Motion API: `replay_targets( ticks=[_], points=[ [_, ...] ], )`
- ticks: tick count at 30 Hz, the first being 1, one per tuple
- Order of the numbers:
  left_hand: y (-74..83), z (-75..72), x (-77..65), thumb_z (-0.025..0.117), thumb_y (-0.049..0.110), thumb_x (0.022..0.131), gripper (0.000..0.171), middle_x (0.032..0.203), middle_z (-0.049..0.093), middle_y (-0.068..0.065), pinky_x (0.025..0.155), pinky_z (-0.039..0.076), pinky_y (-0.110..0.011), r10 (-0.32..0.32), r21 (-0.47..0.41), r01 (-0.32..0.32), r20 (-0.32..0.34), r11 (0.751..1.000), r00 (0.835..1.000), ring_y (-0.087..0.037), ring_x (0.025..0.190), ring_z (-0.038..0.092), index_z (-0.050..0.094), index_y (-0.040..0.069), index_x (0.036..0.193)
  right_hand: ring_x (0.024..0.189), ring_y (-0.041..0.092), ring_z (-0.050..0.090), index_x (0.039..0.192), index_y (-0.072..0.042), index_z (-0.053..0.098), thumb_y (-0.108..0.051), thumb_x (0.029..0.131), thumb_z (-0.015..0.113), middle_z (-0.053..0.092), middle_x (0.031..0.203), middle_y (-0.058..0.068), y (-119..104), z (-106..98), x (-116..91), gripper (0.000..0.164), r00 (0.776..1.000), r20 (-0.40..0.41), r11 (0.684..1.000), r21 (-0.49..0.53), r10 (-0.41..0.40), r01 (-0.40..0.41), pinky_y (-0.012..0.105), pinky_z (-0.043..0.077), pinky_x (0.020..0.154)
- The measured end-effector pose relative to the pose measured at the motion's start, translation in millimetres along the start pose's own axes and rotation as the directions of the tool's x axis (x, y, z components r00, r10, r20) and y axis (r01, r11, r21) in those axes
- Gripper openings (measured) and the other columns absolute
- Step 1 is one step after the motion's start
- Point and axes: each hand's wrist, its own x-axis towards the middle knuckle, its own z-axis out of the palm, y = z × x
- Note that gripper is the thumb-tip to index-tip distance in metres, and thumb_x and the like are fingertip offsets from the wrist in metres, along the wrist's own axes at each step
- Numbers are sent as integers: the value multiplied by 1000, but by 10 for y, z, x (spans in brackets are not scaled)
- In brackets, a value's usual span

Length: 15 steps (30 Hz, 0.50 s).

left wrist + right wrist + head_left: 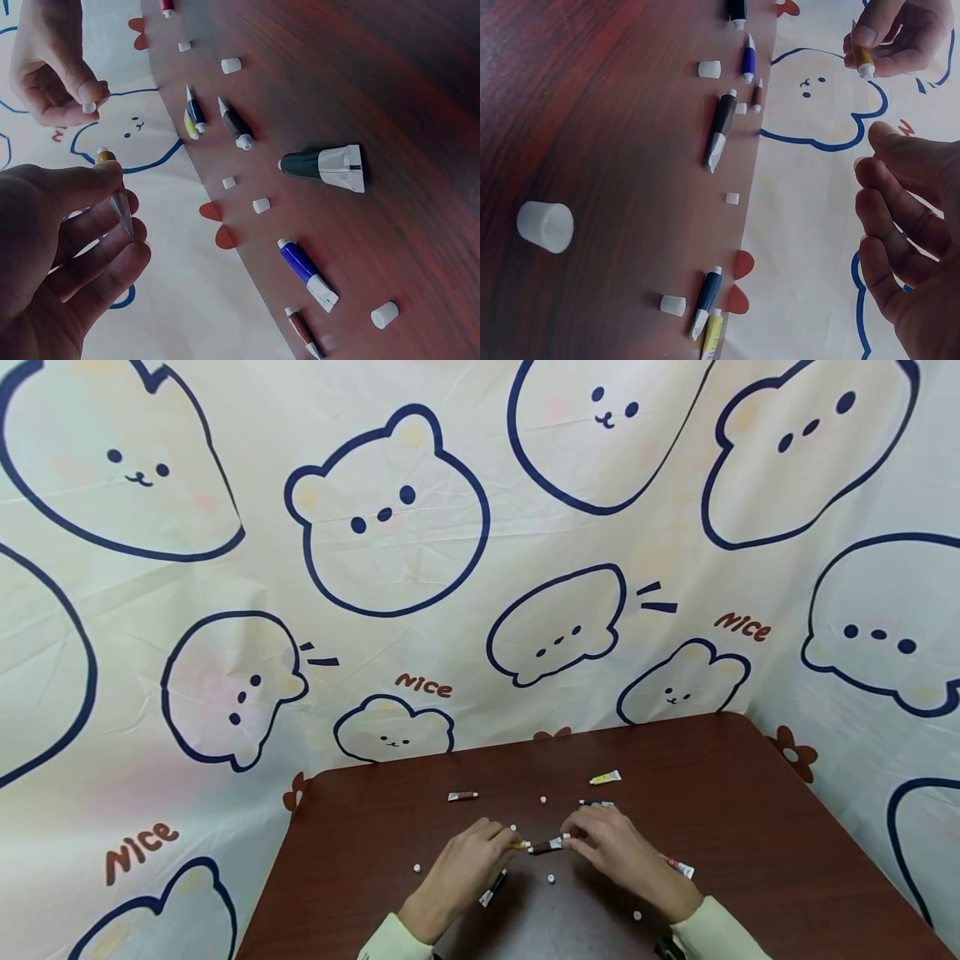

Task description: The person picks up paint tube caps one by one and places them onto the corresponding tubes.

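Thumb and fingers of my left hand (472, 864) pinch a small ochre paint tube (107, 157), its white nozzle end pointing up. Opposite it, a short distance apart, my right hand (618, 853) pinches a small white cap (89, 108) between thumb and forefinger. In the right wrist view that cap is hidden behind the fingers. A dark brown paint tube (546, 847) lies on the table between the two hands. Close to the left wrist lies a dark green-black tube (492, 888). A dark blue tube (596, 802) lies just beyond the right fingertips.
On the brown table (780, 827) lie a reddish-brown tube (462, 796), a yellow tube (604, 777), a red tube (678, 866) by the right forearm and a violet tube (306, 271). Several loose white caps (551, 878) are scattered about. A printed cloth (525, 568) hangs behind.
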Motion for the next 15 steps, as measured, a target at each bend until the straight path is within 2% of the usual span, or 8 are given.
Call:
replay_targets(
  ticks=[5,10,15],
  points=[
    [17,-11,7,77,26,103,4,98,75,12,74,59,-23,-13,-7,13,11,1000,1000,-5,88,66,78,23,107,82,-4,58,94,-23,76,-17,89,92,70,87,-18,-16,-10,30,17,999,34,999,-7,38,-37,35,54,81],
    [41,-15,16,79,26,102,5,98,75,12,73,58,-21,-27,-12,27,23,1000,999,-4,88,65,78,24,107,83,-4,58,97,-21,78,-19,91,90,71,89,-17,-39,-20,47,14,997,55,999,9,48,-48,33,52,80],
    [63,-1,26,81,24,101,7,96,74,11,71,58,-21,-8,-13,8,4,1000,1000,-5,85,64,79,22,107,84,-5,58,97,-24,77,-20,92,90,70,89,-19,-69,-34,61,14,997,60,998,24,54,-56,30,50,79]
  ],
)
